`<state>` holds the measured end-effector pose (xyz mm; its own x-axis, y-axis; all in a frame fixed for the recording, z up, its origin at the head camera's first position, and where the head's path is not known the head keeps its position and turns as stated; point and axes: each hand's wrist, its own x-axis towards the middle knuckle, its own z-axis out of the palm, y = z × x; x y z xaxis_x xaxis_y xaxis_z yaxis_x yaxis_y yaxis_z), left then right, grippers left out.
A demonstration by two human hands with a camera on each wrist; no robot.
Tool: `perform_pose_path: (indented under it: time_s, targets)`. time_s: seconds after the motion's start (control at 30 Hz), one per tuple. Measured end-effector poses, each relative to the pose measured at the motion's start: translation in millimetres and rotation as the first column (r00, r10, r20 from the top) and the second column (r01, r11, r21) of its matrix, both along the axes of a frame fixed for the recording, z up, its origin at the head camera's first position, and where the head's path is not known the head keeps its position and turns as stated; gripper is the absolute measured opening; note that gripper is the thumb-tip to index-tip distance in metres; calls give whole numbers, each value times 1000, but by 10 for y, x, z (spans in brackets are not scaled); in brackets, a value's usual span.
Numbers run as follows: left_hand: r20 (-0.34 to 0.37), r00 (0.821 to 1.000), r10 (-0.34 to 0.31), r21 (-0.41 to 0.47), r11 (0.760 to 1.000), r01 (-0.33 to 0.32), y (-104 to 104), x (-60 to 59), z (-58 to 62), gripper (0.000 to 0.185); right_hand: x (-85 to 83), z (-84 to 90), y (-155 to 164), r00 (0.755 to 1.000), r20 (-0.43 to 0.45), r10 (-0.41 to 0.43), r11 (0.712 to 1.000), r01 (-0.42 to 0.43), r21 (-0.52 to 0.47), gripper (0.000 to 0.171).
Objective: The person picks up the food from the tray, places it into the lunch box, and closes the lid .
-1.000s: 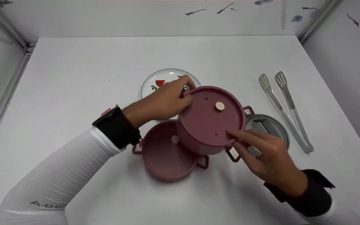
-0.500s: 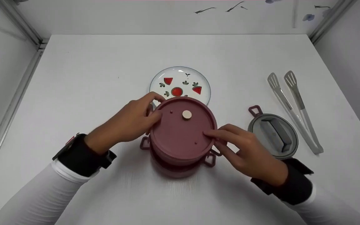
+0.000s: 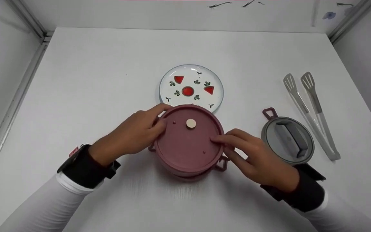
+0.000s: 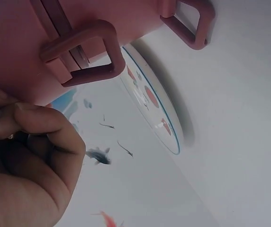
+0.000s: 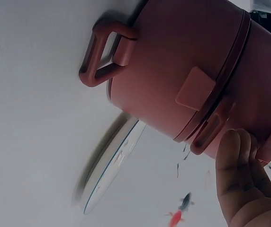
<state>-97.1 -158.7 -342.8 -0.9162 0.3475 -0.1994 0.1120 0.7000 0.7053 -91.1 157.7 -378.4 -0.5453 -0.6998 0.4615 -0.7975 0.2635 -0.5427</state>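
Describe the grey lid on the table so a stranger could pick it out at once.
On the white table, look right of the stacked pink containers, just beyond the right hand. The grey lid lies flat there, left of the metal tongs. It alone is round and grey, with a dark bar handle and a pink loop.

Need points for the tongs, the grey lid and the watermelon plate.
tongs [image 3: 311,112], head view, on the middle of the two metal arms.
grey lid [image 3: 287,140], head view, on its dark centre handle.
watermelon plate [image 3: 190,79], head view, on bare white glaze between the printed slices.
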Motion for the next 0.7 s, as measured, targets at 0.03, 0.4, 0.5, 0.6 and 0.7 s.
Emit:
perform_pose_path:
  time_s: [0.03, 0.4, 0.5, 0.6, 0.7]
  targets:
    - [0, 1000, -2, 6, 1000, 2, 4, 7, -8, 40, 0, -1, 5, 1000, 0, 3, 1000, -3, 1, 47]
    - [-36, 999, -18, -6, 1000, 18, 85, 49, -36, 37, -2, 28, 98, 1000, 9, 11, 1000, -11, 20, 48]
    - [-62, 998, -22, -38, 999, 20, 105, 59, -63, 38, -12, 21, 116, 1000, 16, 15, 999, -16, 38, 48]
    - [-70, 997, -10, -35, 999, 8, 123, 72, -95, 38, -43, 5, 137, 999, 37, -1, 998, -2, 70, 45]
    - [-95, 995, 1, -35, 999, -4, 155, 89, -123, 39, -91, -2, 159, 999, 40, -30, 995, 27, 94, 44]
